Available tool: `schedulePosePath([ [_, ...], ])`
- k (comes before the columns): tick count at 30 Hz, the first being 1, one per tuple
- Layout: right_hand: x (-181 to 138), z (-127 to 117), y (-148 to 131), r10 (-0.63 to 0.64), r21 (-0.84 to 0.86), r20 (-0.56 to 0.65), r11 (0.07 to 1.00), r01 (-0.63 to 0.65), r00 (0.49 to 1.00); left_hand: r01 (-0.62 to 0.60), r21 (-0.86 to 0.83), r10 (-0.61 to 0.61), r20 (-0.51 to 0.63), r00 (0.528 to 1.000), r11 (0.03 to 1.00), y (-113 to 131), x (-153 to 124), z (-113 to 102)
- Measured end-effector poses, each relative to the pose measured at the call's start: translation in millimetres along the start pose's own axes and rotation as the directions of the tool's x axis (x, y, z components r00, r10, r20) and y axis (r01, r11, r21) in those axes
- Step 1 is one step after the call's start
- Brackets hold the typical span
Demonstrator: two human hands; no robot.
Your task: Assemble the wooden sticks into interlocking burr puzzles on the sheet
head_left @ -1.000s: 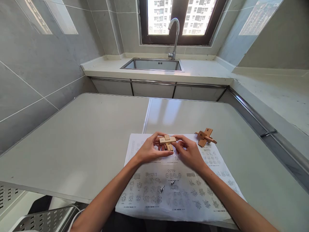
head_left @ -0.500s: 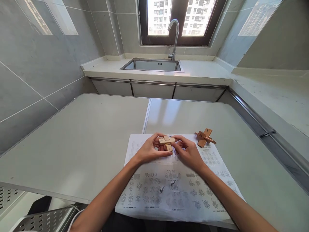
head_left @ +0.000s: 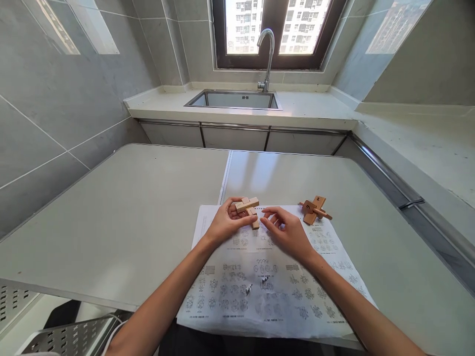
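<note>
My left hand (head_left: 227, 220) is closed around a light wooden interlocking puzzle (head_left: 248, 204), made of notched blocks crossing one another. Its thumb presses on the lower block, and the far fingers are partly hidden behind the wood. Just to the right, my right hand (head_left: 284, 228) hovers apart from the puzzle, fingers loosely curled, with a gap between thumb and forefinger and nothing visible there. Under both hands lies a printed instruction sheet (head_left: 270, 301) covered with small assembly drawings. A darker brown wooden puzzle (head_left: 314, 210) with numbered flat pieces rests at the sheet's upper right corner.
The sheet lies on a pale table (head_left: 111, 222) with a seam down its middle. Beyond it are a counter with a sink (head_left: 237, 100) and a tall faucet (head_left: 267, 59). A perforated metal chair (head_left: 70, 338) stands at the lower left.
My right hand has let go of the light wooden puzzle. My left hand has shifted slightly left and up with it and tilted it, so the top block now slants.
</note>
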State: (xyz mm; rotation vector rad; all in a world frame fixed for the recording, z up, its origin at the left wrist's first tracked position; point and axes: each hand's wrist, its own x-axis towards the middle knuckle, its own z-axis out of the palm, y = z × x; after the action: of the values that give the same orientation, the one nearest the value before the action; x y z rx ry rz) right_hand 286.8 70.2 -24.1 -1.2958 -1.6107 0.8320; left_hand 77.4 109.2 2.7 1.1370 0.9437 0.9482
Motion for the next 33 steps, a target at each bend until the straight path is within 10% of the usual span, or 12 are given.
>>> schedulePosePath([
  [11, -4.4, 2.3, -0.9, -0.235, -0.281, 0.188, 0.918, 0.281, 0.954, -0.018, -0.038, 0.015, -0.093, 0.996, 0.999, 3.2, -0.9, -0.2],
  [33, 0.7, -2.3, 5.6, -0.194, -0.269, -0.016, 0.946, 0.183, 0.981, -0.170, 0.346, 0.181, -0.001, 0.983, 0.923, -5.0, -1.9, -0.7],
])
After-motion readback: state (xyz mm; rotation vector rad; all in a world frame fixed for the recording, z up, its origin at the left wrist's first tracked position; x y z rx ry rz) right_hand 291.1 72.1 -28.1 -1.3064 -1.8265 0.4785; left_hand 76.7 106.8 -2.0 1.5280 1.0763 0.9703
